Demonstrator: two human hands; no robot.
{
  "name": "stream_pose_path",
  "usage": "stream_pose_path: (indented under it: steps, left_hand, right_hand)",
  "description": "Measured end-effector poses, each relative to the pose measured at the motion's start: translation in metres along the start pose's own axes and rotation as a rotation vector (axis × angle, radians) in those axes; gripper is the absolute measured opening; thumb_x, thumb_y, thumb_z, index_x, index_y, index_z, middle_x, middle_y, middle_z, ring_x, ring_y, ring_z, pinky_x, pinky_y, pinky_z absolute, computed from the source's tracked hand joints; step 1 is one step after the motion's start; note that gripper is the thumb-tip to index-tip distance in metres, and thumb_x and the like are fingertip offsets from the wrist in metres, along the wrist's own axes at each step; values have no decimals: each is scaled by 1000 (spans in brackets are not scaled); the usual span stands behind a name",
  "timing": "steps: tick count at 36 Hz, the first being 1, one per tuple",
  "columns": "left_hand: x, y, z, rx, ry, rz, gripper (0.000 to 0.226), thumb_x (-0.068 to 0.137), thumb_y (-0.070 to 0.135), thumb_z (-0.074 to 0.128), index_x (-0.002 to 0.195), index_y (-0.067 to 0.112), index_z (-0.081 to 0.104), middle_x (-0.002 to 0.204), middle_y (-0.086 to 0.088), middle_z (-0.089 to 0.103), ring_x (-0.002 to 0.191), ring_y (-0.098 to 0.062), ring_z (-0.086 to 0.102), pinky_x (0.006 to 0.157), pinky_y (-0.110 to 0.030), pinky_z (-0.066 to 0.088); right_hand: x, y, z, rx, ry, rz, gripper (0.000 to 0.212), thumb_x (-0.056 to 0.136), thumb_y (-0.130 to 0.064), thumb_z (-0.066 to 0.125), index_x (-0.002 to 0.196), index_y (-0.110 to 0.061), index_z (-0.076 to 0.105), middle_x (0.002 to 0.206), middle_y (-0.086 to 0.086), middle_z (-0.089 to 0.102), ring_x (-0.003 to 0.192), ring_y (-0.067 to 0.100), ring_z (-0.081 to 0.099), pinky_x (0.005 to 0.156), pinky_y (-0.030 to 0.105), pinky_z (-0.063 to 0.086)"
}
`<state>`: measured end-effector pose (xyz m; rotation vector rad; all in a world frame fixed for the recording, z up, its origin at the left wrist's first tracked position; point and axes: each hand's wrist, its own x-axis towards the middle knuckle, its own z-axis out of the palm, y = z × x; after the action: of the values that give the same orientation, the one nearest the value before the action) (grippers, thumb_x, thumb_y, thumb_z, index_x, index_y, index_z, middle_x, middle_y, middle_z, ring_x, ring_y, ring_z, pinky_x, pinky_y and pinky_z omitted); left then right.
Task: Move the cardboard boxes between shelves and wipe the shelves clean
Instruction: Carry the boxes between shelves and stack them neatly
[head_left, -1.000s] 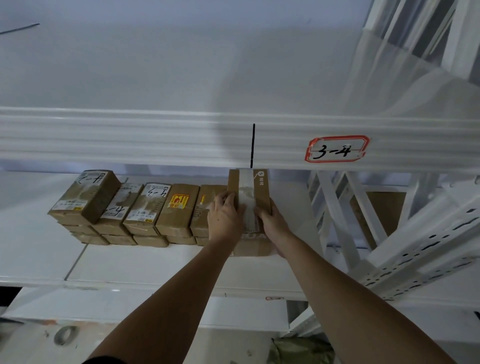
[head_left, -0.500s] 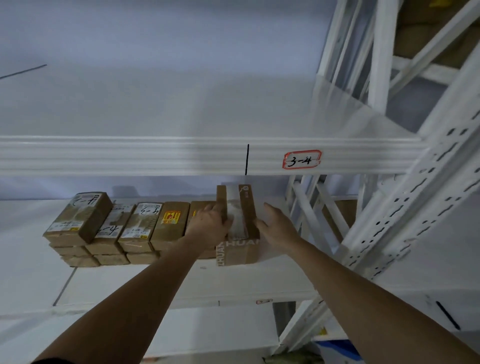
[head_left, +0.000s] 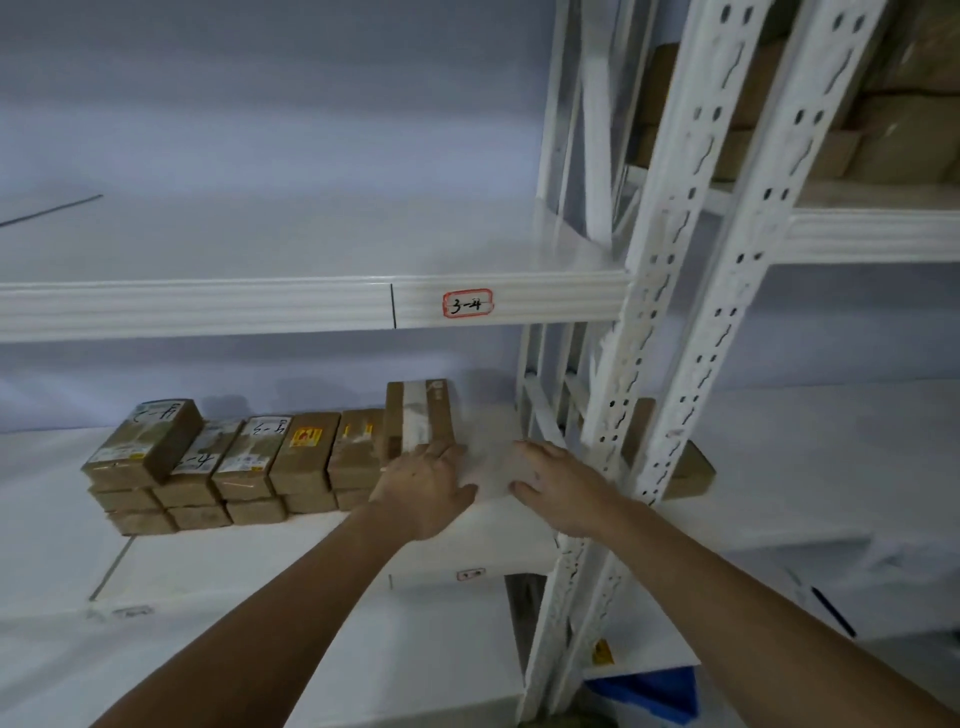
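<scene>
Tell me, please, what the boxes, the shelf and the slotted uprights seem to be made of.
Boxes: brown cardboard, matte, sealed with shiny clear tape and paper labels.
Shelf: probably painted metal, white and smooth, with a ribbed front edge that gives a soft shine.
Uprights: likely steel, painted white, punched with rows of slots; the blur hides finer detail.

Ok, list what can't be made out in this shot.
Head view only:
- Lower box under the tall box: hidden by the left hand.
- Handwriting on the box labels: too small and blurred.
- Box behind the upright post: mostly covered by the post.
- Boxes on the upper right shelf: blurred, cut off by the frame edge.
- Right hand fingertips: motion-blurred.
</scene>
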<state>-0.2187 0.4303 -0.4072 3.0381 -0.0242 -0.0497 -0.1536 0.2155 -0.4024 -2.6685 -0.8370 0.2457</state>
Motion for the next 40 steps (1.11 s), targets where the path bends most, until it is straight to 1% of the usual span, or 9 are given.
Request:
stream_pose_path:
  steps: [2, 6, 10, 17, 21, 27, 32, 35, 40]
  left_hand:
    - [-10, 28, 1, -46, 17, 6, 70, 94, 60, 34, 150, 19, 44, 155, -4, 46, 137, -29, 49, 111, -43, 41]
    - [-23, 93, 10, -55, 22, 41, 68, 101, 54, 43, 159, 21, 32, 165, -1, 32, 149, -24, 34, 121, -42, 29]
    - [-29, 161, 23, -97, 27, 138, 65, 103, 50, 46, 159, 20, 32, 164, -2, 33, 148, -22, 34, 121, -33, 27]
    - [-30, 265, 39, -119, -9, 237, 64, 103, 51, 48, 159, 23, 32, 162, 2, 38, 141, -21, 44, 116, -34, 35]
    - [-21, 304, 45, -102, -22, 275, 64, 104, 50, 47, 159, 21, 31, 161, 1, 38, 140, -20, 44, 115, -32, 36]
    - [10, 341, 58, -90, -29, 332, 63, 105, 48, 46, 158, 18, 32, 160, -1, 39, 141, -20, 42, 117, -33, 35]
    - [54, 360, 74, -72, -38, 344, 63, 104, 51, 44, 158, 20, 31, 158, -1, 42, 138, -21, 46, 112, -34, 40]
    - [87, 367, 83, -86, -53, 336, 65, 104, 52, 42, 159, 21, 30, 159, -2, 40, 143, -22, 40, 117, -36, 35]
    - [134, 371, 90, -88, -30, 286, 65, 102, 55, 42, 155, 17, 39, 158, -3, 42, 139, -24, 45, 115, -34, 37]
  right_hand:
    - [-25, 17, -3, 21, 19, -5, 66, 104, -48, 47, 161, -23, 24, 167, -2, 24, 149, 21, 31, 118, 37, 31]
    - [-83, 62, -12, 58, 35, 15, 63, 103, -49, 48, 158, -26, 29, 166, -4, 25, 151, 20, 28, 120, 42, 30]
    - [-143, 106, -21, 100, 47, 70, 62, 103, -47, 49, 158, -28, 30, 166, -7, 24, 150, 21, 31, 119, 42, 33]
    - [-218, 179, -34, 141, 68, 185, 66, 104, -49, 48, 161, -24, 26, 167, -4, 22, 148, 15, 31, 123, 38, 27]
    - [-244, 212, -43, 130, 72, 235, 69, 105, -52, 44, 163, -22, 19, 169, -3, 14, 153, 15, 19, 125, 32, 15]
    - [-256, 253, -51, 144, 77, 275, 68, 105, -52, 43, 162, -23, 18, 170, -1, 13, 153, 15, 17, 126, 34, 15]
    - [-246, 285, -57, 125, 56, 297, 67, 106, -50, 42, 162, -25, 17, 170, -2, 12, 154, 14, 15, 126, 34, 15]
    - [-231, 307, -63, 78, 28, 303, 67, 106, -49, 42, 163, -24, 17, 170, -2, 11, 154, 15, 15, 125, 34, 16]
    - [-190, 345, -79, 42, -18, 306, 67, 106, -49, 43, 162, -23, 19, 170, 0, 13, 154, 18, 18, 125, 38, 20]
